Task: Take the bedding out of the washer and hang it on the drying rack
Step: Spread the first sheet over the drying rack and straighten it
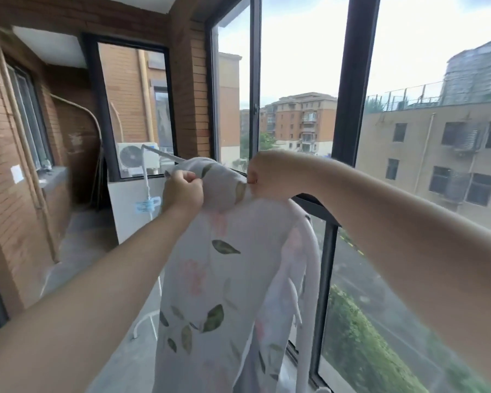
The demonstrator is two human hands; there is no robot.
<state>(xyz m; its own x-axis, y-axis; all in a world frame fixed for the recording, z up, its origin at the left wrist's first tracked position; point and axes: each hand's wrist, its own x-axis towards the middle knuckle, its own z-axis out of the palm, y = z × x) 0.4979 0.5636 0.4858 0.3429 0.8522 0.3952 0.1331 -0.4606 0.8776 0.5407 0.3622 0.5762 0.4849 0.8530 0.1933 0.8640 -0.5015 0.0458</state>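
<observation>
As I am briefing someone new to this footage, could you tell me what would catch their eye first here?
First, the leaf-and-flower printed bed sheet hanging down the centre, its top draped over the white drying rack. Both hands pinch its top fold: the left hand just left of centre, the right hand beside it. Behind them, tall dark-framed windows show apartment blocks.
</observation>
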